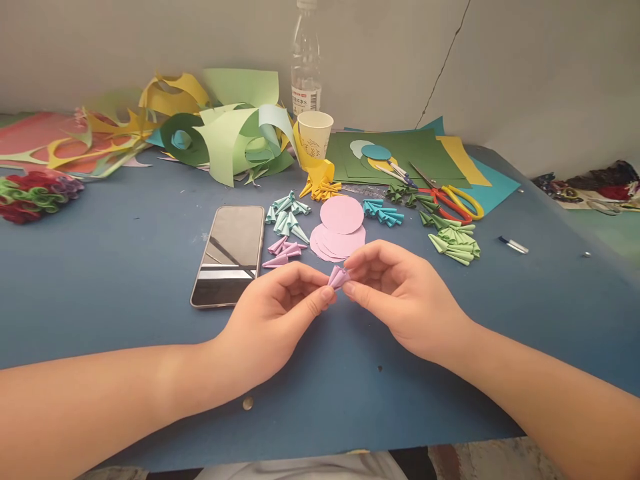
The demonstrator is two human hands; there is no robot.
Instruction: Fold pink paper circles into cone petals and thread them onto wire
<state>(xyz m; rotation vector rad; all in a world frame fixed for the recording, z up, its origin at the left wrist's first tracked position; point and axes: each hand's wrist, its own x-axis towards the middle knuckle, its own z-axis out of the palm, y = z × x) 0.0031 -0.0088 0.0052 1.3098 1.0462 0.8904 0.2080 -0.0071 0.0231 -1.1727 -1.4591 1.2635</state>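
Note:
Between my fingertips is a small lilac paper cone [339,277], folded with a pleated wide end. My left hand [280,320] pinches it from the left, thumb in front. From the other side, my right hand [407,300] pinches its right edge between thumb and index finger. Just beyond it lies a stack of pink paper circles [342,217]. Finished-looking lilac cones [285,252] lie left of the stack, with pale blue cones [289,215] behind them. Teal cones [383,212] are on the right.
A phone [230,257] lies left of the cones. Red and yellow scissors [450,200], light green cones [456,241] and a pen cap [513,245] are at right. Behind stand a paper cup [316,133] and a plastic bottle [306,60], beside paper scraps [227,140] and green sheets [345,157].

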